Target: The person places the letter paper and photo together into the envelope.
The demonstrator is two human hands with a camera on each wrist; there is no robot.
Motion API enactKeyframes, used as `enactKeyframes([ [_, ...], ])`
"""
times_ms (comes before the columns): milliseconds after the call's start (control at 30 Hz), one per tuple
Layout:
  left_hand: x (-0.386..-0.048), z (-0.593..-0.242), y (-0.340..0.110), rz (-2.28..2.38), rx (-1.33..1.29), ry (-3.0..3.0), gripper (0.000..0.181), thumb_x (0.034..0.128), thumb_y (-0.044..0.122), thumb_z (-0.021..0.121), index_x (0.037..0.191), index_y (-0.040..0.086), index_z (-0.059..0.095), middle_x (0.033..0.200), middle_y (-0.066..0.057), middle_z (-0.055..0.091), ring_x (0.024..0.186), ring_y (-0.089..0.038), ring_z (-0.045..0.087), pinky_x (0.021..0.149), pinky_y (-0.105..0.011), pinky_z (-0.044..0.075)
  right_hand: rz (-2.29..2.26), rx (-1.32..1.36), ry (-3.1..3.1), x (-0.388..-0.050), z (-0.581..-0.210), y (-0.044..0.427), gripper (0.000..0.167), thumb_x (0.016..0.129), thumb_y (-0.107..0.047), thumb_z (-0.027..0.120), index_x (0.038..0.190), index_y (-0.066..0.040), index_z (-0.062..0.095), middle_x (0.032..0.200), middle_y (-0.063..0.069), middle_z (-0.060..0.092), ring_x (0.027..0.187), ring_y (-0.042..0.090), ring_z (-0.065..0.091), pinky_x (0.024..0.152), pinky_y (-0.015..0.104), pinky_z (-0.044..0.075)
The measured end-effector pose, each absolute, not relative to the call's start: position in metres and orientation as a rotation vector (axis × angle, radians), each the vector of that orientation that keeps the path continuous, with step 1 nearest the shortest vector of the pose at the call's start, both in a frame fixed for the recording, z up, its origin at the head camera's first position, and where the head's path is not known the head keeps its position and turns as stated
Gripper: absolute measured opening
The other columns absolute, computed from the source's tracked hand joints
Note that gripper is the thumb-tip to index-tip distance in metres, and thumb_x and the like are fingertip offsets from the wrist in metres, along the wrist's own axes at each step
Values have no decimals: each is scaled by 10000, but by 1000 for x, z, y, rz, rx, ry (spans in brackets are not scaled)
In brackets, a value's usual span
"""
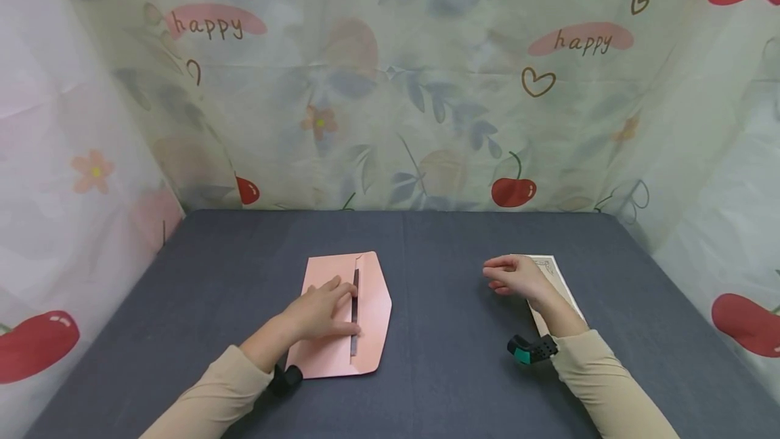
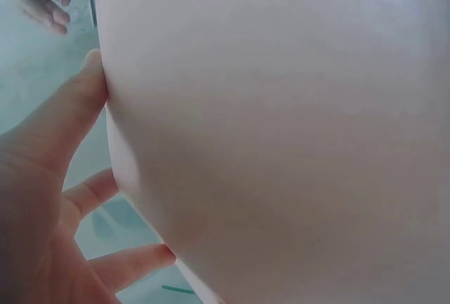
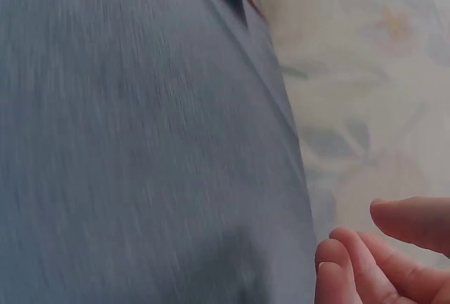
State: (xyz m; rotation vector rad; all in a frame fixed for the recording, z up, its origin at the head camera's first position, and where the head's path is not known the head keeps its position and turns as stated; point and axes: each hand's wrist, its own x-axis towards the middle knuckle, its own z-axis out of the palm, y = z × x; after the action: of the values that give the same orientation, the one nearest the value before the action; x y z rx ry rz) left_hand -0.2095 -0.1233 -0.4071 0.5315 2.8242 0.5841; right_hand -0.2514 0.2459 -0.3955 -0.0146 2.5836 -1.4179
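A pink envelope (image 1: 372,317) lies on the dark table, its pointed flap spread to the right. My left hand (image 1: 319,310) grips the edge of its mouth with thumb and fingers spread apart, and a dark slit (image 1: 355,314) gapes there. In the left wrist view, the thumb and fingertips meet the edge of the pink paper (image 2: 281,121). To the right, a cream card (image 1: 557,280) with a dark ornamental border lies partly hidden beneath my right hand (image 1: 518,276). That hand hovers with loosely bent fingers, the thumb apart from them and nothing between.
Dark cloth covers the table (image 1: 432,358). Patterned fabric (image 1: 390,100) with cherries hangs along the back and both sides. A black wrist strap with a green part (image 1: 530,351) is at my right wrist, and a black piece (image 1: 286,379) sits at the left wrist.
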Motion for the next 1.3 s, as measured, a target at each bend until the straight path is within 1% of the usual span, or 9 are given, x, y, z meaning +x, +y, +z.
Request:
enactKeyframes([
  [167, -210, -408, -124, 581, 525, 2827, 542, 747, 482, 728, 1189, 250, 517, 1476, -233, 337, 1275, -447, 441, 1071, -632, 248, -1409, 90, 2618, -253, -393, 274, 458, 920, -227, 576, 1244, 89, 513, 1142, 258, 627, 808, 124, 674, 730, 290, 567],
  [333, -210, -409, -124, 583, 521, 2826, 547, 746, 489, 726, 1193, 254, 516, 1479, -231, 334, 1284, -457, 425, 1059, -638, 263, -1420, 213, 2621, -253, -391, 297, 480, 921, -232, 570, 1257, 101, 488, 1061, 186, 649, 760, 56, 643, 715, 274, 567],
  [400, -211, -409, -124, 585, 523, 2826, 548, 746, 490, 726, 1194, 253, 517, 1478, -231, 335, 1284, -451, 428, 1067, -633, 255, -1414, 260, 2637, -254, -391, 307, 491, 917, -237, 572, 1261, 103, 483, 1067, 179, 644, 744, 36, 632, 708, 264, 566],
  [467, -211, -410, -124, 583, 529, 2829, 547, 747, 491, 725, 1192, 249, 518, 1474, -231, 341, 1278, -435, 443, 1084, -623, 234, -1400, 308, 2654, -255, -390, 316, 509, 917, -252, 568, 1275, 98, 473, 1122, 229, 617, 743, 18, 617, 705, 248, 560],
  [600, -211, -410, -123, 578, 537, 2835, 541, 747, 490, 725, 1185, 247, 519, 1468, -232, 350, 1264, -424, 464, 1094, -614, 224, -1359, 389, 2679, -256, -389, 334, 556, 917, -287, 560, 1308, 91, 443, 1293, 302, 500, 766, 2, 588, 700, 207, 547],
  [700, -211, -410, -123, 579, 538, 2836, 536, 746, 484, 727, 1179, 248, 517, 1465, -233, 354, 1254, -427, 473, 1091, -614, 229, -1315, 419, 2689, -256, -391, 346, 579, 916, -289, 556, 1324, 99, 418, 1324, 320, 460, 805, 45, 597, 699, 199, 541],
  [900, -210, -409, -123, 584, 535, 2838, 528, 748, 477, 729, 1175, 250, 516, 1464, -232, 356, 1243, -436, 480, 1086, -618, 235, -1220, 498, 2708, -255, -396, 358, 586, 890, -259, 589, 1306, 117, 418, 1291, 337, 463, 861, 181, 616, 659, 208, 526],
  [1133, -211, -410, -123, 583, 527, 2836, 526, 749, 481, 726, 1175, 256, 514, 1469, -226, 351, 1258, -440, 463, 1083, -623, 236, -1152, 581, 2693, -252, -400, 358, 572, 844, -218, 641, 1268, 112, 444, 1246, 335, 467, 807, 189, 589, 576, 192, 482],
  [1300, -211, -411, -124, 589, 527, 2834, 525, 752, 481, 724, 1177, 253, 517, 1471, -225, 350, 1270, -422, 459, 1095, -613, 225, -1127, 588, 2675, -255, -408, 362, 561, 838, -211, 662, 1250, 112, 460, 1183, 314, 507, 823, 205, 592, 565, 192, 460],
])
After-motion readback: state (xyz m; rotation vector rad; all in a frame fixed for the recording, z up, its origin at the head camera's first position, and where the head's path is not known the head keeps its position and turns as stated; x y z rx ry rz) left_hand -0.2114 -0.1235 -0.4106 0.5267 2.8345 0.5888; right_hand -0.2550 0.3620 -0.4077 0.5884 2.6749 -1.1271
